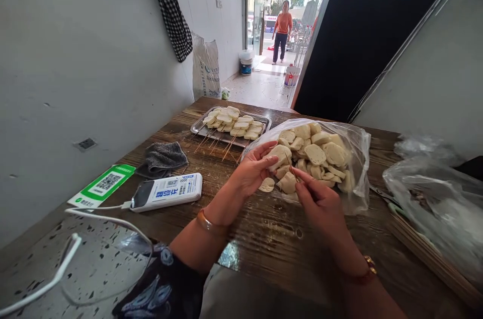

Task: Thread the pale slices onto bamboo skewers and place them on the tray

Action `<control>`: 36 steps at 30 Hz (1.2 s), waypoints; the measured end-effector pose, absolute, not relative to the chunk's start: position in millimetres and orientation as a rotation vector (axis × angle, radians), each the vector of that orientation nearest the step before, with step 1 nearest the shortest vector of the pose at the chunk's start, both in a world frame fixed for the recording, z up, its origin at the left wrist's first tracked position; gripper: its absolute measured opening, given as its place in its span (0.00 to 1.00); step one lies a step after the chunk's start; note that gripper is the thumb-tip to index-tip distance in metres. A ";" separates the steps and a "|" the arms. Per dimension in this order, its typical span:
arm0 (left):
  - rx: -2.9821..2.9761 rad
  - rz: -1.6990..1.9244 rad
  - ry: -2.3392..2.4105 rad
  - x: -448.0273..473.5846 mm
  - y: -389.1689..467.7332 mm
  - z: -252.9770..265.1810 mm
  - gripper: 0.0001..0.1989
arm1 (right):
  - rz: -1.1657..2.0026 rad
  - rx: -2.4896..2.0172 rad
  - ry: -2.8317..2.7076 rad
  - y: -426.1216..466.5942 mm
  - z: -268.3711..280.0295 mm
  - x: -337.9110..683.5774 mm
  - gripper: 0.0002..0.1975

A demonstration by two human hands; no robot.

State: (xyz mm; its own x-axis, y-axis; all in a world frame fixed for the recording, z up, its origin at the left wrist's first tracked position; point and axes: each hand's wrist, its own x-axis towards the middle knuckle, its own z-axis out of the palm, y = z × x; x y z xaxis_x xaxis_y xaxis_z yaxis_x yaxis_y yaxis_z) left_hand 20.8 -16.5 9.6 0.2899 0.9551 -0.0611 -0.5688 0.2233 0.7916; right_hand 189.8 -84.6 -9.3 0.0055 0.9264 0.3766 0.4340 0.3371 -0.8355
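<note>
Two arms (196, 243) reach over the brown table (271, 243).
The left hand (256, 168) pinches a white slice (278, 157); the right hand (320, 198) grips a thin stick (291, 169).

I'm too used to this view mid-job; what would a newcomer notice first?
Mid-view, the left hand holds a pale, bread-like slice while the right hand holds a thin skewer close to it. Just beyond, a clear plastic bag bulges with loose slices, and left of it a metal tray carries skewered slices. Near the top, beyond the table, a person in an orange top stands out against daylight.
</note>
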 end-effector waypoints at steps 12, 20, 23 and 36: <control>0.742 1.263 0.680 16.8 -8.8 5.7 0.25 | 0.542 -1.198 -1.776 -80.9 -16.4 188.4 0.18; 0.737 1.295 0.683 17.1 -9.4 9.8 0.27 | 0.543 -1.191 -1.799 -80.8 -18.1 187.7 0.19; 0.735 1.279 0.686 17.8 -9.0 9.5 0.24 | 0.552 -1.178 -1.804 -81.4 -18.0 188.1 0.19; 0.732 1.264 0.695 18.8 -11.1 12.2 0.20 | 0.527 -1.180 -1.808 -81.6 -17.1 188.8 0.18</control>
